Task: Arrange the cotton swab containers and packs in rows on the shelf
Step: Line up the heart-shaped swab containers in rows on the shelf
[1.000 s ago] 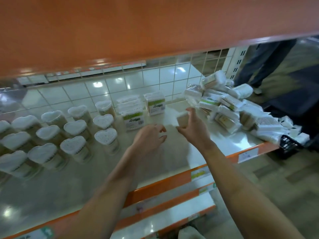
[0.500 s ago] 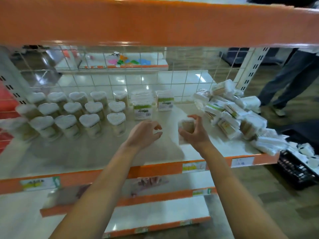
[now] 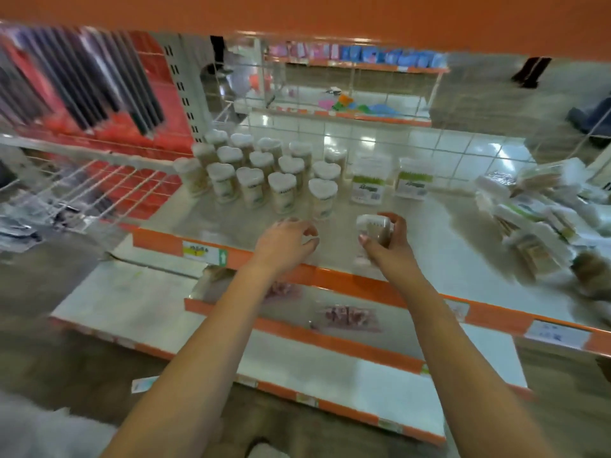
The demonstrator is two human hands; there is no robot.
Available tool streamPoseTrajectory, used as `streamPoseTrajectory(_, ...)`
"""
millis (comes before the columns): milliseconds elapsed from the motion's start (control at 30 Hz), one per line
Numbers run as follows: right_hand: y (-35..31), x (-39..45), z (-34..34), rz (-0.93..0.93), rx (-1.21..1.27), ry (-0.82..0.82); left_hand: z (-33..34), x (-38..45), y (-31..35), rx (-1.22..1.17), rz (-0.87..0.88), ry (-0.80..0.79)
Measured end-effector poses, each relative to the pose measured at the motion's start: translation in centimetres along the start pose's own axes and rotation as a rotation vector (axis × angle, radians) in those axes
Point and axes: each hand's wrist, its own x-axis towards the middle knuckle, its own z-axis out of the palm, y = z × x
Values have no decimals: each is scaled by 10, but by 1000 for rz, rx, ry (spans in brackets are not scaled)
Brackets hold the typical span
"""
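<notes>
Both hands are out over the shelf [image 3: 439, 226]. Her right hand [image 3: 385, 241] is wrapped round a small swab container [image 3: 373, 229], near the front edge. Her left hand [image 3: 286, 241] is loosely curled and holds nothing. The heart-lid jars [image 3: 261, 173] stand in tight rows just behind; a bump could tip them. The heap of packs [image 3: 535, 213] on the right could slide off.

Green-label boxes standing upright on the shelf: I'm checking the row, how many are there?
2 green-label boxes show: one just right of the heart-lid containers, the other beside it, further right. More may stand hidden behind them.
</notes>
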Motion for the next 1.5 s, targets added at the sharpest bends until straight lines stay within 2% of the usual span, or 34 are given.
streamPoseTrajectory(300, -28, -8, 95, -43, -69, -82, -40, -38, -79, 61, -110, -8)
streamPoseTrajectory(500, -37, -12, 167, -50, 15, -84, -66, -62, -142, 66, -101, 35)
streamPoseTrajectory(733, -44, -18, 227, -6, 128, -163, -87, -76, -193, 26, -90, 52)
streamPoseTrajectory(1133, -56, 20, 273, 2, 12, -182, -97, -53, -233, -56, -166, -20)
streamPoseTrajectory(1400, -63, 62, 283, -14, 146, -261, -97, -15, -240, -114, -210, -9)
streamPoseTrajectory(1500, -62, 70, 284, -26, 184, -291, -92, -7, -241, -119, -190, -58)
